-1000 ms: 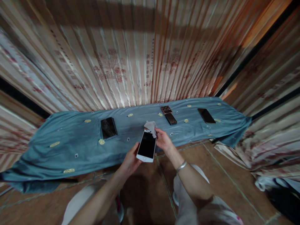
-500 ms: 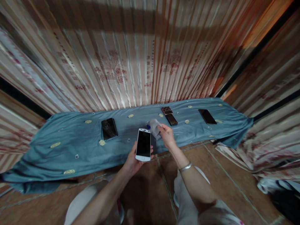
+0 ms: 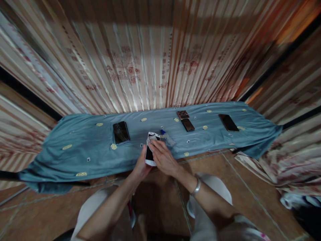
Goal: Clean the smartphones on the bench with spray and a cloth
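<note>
White phone was held over the bench's near edge: probably light, stiff, slick, glass fragile; side edges looked the safe hold. Left hand gripped its left edge. Right hand, palm down, pressed a soft-looking pale cloth onto it. Blue-capped bottle lay just beyond.

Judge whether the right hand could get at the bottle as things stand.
Probably yes: the bottle lies on the cloth close beside the right hand, with nothing visible between them. However, that hand is occupied, covering a wipe on the white phone.
</note>
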A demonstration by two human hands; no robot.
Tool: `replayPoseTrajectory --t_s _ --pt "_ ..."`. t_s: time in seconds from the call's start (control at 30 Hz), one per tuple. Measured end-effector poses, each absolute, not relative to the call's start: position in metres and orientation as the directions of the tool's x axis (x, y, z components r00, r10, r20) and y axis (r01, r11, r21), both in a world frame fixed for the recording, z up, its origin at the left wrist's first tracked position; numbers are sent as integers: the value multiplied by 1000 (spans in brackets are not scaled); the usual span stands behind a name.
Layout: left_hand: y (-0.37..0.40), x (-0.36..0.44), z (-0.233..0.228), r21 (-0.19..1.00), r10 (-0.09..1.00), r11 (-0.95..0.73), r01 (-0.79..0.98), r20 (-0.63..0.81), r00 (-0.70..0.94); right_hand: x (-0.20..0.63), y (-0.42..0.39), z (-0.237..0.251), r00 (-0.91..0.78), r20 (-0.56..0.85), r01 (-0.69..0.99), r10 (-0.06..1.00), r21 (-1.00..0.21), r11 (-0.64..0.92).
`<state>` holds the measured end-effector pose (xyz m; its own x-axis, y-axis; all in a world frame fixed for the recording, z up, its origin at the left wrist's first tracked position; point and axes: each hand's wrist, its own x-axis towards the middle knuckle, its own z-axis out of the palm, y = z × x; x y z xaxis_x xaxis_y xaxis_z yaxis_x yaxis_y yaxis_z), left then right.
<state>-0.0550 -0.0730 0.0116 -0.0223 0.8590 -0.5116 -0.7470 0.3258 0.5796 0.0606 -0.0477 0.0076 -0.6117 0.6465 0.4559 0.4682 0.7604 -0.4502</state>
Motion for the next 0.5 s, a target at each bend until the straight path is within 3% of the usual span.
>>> replayPoseTrajectory --t_s 0.27,0.33,0.5 --pt "-68 -63 4 617 867 243 -748 -484 -118 54 -65 -8 -673 497 406 547 -370 835" --pt "-71 -56 3 652 885 233 -721 -449 -121 59 -53 -8 -642 507 436 576 -377 818" --pt "-77 -46 -7 708 874 398 -583 -486 6 71 -25 -3 -525 505 543 685 -420 727"
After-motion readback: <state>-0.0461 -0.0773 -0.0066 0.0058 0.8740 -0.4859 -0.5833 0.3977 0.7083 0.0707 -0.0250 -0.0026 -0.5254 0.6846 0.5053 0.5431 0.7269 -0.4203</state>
